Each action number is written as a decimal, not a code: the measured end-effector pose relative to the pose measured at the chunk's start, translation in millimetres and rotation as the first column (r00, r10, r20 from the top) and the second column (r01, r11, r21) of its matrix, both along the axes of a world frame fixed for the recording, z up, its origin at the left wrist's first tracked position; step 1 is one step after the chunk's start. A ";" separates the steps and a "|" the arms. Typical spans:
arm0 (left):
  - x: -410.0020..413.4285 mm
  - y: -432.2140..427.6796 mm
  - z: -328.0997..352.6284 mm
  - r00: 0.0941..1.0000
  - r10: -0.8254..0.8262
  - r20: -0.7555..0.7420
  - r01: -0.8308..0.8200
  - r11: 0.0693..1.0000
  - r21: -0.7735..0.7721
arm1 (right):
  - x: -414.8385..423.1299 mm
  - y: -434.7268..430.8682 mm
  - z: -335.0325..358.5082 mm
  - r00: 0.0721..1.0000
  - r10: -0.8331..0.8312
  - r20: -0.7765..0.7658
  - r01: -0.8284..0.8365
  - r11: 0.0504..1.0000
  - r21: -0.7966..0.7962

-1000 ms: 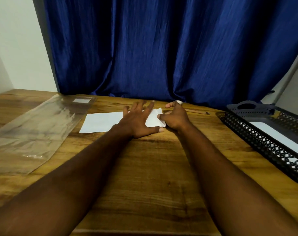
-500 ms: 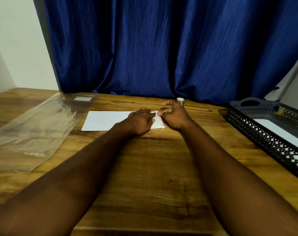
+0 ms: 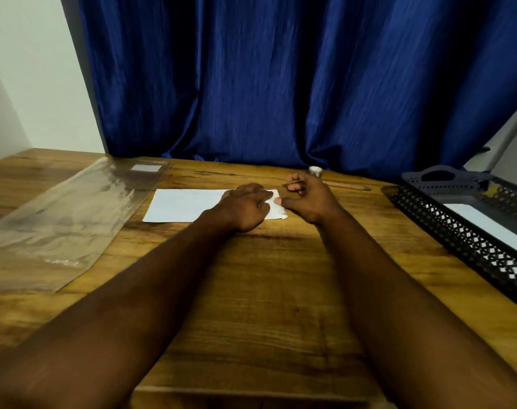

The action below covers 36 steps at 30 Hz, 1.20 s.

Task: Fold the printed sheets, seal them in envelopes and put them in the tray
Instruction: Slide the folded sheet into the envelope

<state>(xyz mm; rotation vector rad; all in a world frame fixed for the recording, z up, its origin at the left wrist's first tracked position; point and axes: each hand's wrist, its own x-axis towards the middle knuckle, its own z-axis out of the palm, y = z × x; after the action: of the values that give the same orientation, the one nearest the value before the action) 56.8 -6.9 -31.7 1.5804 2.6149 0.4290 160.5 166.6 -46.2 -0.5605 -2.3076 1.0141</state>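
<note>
On the table (image 3: 281,290) your left hand (image 3: 242,206) lies curled on the paper (image 3: 180,205), your right hand (image 3: 307,199) touches its end by thumb; whether either grips is unclear.

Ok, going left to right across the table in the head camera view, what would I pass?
clear plastic sleeve → white paper → left hand → right hand → black mesh tray

Head view, forward and down over table (image 3: 266,290)
</note>
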 end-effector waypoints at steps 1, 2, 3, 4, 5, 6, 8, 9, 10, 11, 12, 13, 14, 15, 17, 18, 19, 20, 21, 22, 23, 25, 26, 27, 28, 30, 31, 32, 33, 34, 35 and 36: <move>-0.9 -0.1 -0.5 1.000 -0.004 -0.009 0.004 1.000 0.002 | 3.4 2.4 -1.4 1.000 0.015 -0.002 -0.015 1.000 0.009; -1.2 0.1 -1.5 1.000 -0.007 -0.022 0.007 1.000 0.006 | 7.2 3.5 -2.8 1.000 0.027 -0.004 -0.027 0.999 0.017; -1.5 0.1 -2.7 0.999 -0.008 -0.035 0.009 1.000 0.012 | 10.3 3.9 -4.3 1.000 0.031 -0.003 -0.031 0.999 0.021; -1.6 -0.3 -3.3 0.999 -0.010 -0.038 0.010 1.000 0.021 | 12.8 3.0 -4.9 0.999 0.030 -0.014 -0.029 0.999 0.016; -1.6 -0.6 -3.6 1.000 -0.011 -0.027 0.012 0.999 0.031 | 13.4 3.0 -6.1 0.999 0.019 -0.030 -0.018 1.000 0.003; -1.5 -0.7 -3.6 1.000 -0.014 -0.010 0.014 0.999 0.041 | 13.7 3.4 -7.1 0.999 0.003 -0.042 -0.003 1.000 0.006; -1.5 -0.2 -3.9 1.000 -0.017 0.009 0.016 0.999 0.040 | 13.9 2.5 -7.4 0.999 0.019 -0.026 -0.018 0.998 0.056; -1.6 0.1 -4.1 1.000 -0.016 0.012 0.015 0.999 0.035 | 13.9 0.9 -7.6 0.999 0.044 -0.018 -0.042 0.996 0.073; -1.7 0.2 -4.2 1.000 -0.015 0.015 0.014 0.999 0.035 | 14.9 -1.9 -6.8 0.998 0.057 -0.011 -0.056 0.995 0.079; -1.8 0.5 -4.4 1.000 -0.015 0.020 0.014 0.999 0.040 | 15.9 -3.4 -6.6 0.998 0.059 -0.001 -0.059 0.995 0.077; -1.5 0.3 -5.0 1.000 -0.017 0.022 0.016 0.999 0.049 | 16.8 -4.6 -6.6 0.998 0.059 0.018 -0.060 0.995 0.075; -1.7 -0.1 -5.4 1.000 -0.020 0.022 0.019 0.998 0.059 | 16.7 -5.5 -7.2 0.997 0.056 0.044 -0.059 0.995 0.080; -1.7 -0.2 -5.6 1.000 -0.025 0.019 0.023 0.998 0.066 | 16.7 -6.2 -7.9 0.997 0.037 0.074 -0.045 0.994 0.101; -1.8 0.3 -5.8 0.999 -0.029 0.018 0.028 0.997 0.070 | 14.5 -4.2 -10.1 0.996 0.001 0.094 -0.013 0.992 0.129; -1.4 2.0 -5.3 0.999 -0.036 0.014 0.035 0.997 0.066 | 8.7 1.4 -12.2 0.993 -0.090 0.078 0.080 0.989 0.124; -1.4 2.5 -5.0 0.999 -0.037 0.010 0.036 0.997 0.064 | 4.6 3.3 -12.1 0.987 -0.149 0.056 0.143 0.984 0.106; -1.6 3.3 -4.5 0.999 -0.038 0.007 0.037 0.997 0.063 | 1.4 2.7 -10.1 0.979 -0.197 0.040 0.193 0.976 0.098; -2.1 3.3 -4.2 0.999 -0.038 0.006 0.037 0.997 0.064 | -2.2 1.4 -9.0 0.973 -0.226 0.041 0.221 0.969 0.108; -2.6 3.1 -4.2 0.999 -0.036 0.007 0.036 0.997 0.070 | -5.7 1.1 -9.1 0.972 -0.232 0.046 0.225 0.966 0.128; -3.0 2.9 -4.8 0.999 -0.032 0.008 0.031 0.997 0.077 | -7.7 -0.4 -8.8 0.975 -0.217 0.046 0.208 0.968 0.142; -3.3 2.7 -5.1 1.000 -0.027 0.010 0.027 0.996 0.086 | -8.4 -1.1 -7.6 0.983 -0.180 0.038 0.174 0.976 0.135; -3.9 2.6 -5.8 1.000 -0.024 0.015 0.023 0.995 0.092 | -6.2 1.5 -3.8 0.999 -0.043 0.027 0.042 0.999 0.034; -4.0 2.6 -6.2 1.000 -0.023 0.014 0.021 0.996 0.091 | -1.6 1.8 0.9 0.999 0.043 0.032 -0.043 0.999 -0.025; -4.2 2.7 -6.5 1.000 -0.020 0.015 0.019 0.996 0.086 | 4.2 3.1 5.0 0.991 0.125 0.043 -0.122 0.990 -0.071; -4.4 2.7 -6.5 1.000 -0.018 0.017 0.017 0.996 0.082 | 11.1 3.9 9.7 0.980 0.187 0.063 -0.180 0.979 -0.098; -5.8 2.4 -6.0 1.000 -0.018 0.013 0.017 0.997 0.078 | 24.5 3.7 18.3 0.959 0.253 0.129 -0.237 0.963 -0.128; -5.8 2.2 -6.1 1.000 -0.023 0.007 0.022 0.997 0.077 | 30.4 2.6 21.7 0.950 0.266 0.163 -0.245 0.960 -0.135; -5.6 1.8 -6.5 1.000 -0.030 0.002 0.030 0.997 0.075 | 34.5 1.7 23.8 0.944 0.268 0.193 -0.243 0.960 -0.142; -5.3 1.8 -7.3 0.999 -0.036 -0.004 0.036 0.997 0.075 | 37.6 0.1 25.7 0.939 0.266 0.218 -0.237 0.960 -0.151; -5.2 1.6 -8.3 0.999 -0.032 -0.013 0.033 0.997 0.071 | 39.3 -1.8 26.8 0.935 0.266 0.235 -0.235 0.960 -0.153; -5.3 1.7 -9.0 0.999 -0.012 -0.034 0.014 0.998 0.065 | 40.4 -4.2 27.3 0.933 0.262 0.246 -0.232 0.962 -0.146; -6.5 1.4 -10.3 0.998 0.027 -0.064 -0.024 0.998 0.050 | 40.6 -6.1 26.8 0.933 0.256 0.253 -0.227 0.964 -0.138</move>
<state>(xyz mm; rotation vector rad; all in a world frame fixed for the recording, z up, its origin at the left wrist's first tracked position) 50.3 -5.5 -42.0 1.6040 2.6954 0.4546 201.1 160.5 -19.4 -0.4880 -2.6238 1.2498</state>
